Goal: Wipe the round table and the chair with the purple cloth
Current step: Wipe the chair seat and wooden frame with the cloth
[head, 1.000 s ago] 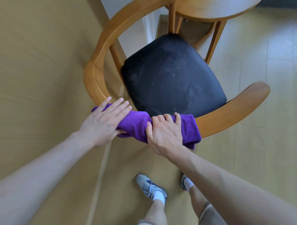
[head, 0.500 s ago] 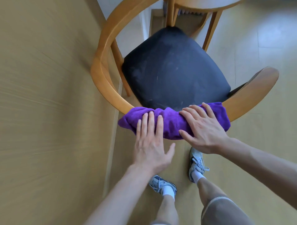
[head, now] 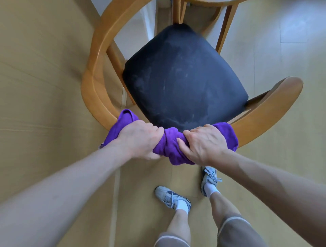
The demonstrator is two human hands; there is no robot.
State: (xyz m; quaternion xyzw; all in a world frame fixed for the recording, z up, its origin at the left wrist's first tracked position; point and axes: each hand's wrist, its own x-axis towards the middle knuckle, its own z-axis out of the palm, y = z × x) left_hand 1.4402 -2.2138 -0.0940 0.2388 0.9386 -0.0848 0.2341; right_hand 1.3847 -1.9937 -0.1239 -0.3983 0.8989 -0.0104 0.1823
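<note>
The purple cloth (head: pixel 170 142) is wrapped over the near part of the curved wooden backrest of the chair (head: pixel 93 77). My left hand (head: pixel 141 139) grips the cloth's left half, fingers curled over it. My right hand (head: pixel 202 142) grips its right half, thumb underneath. The chair has a dusty black seat cushion (head: pixel 183 79) and a wooden arm end (head: pixel 289 88) at the right. Only the edge of the round wooden table (head: pixel 211 2) shows at the top.
A beige wall (head: pixel 38 88) stands close on the left of the chair. Pale floor (head: pixel 291 44) stretches to the right. My feet in grey sneakers (head: pixel 172 197) stand just behind the chair. Table legs (head: pixel 225 24) rise beyond the seat.
Both hands went from lying flat on the cloth to curling round it. The cloth has bunched up between them on the backrest, and the view shifted slightly.
</note>
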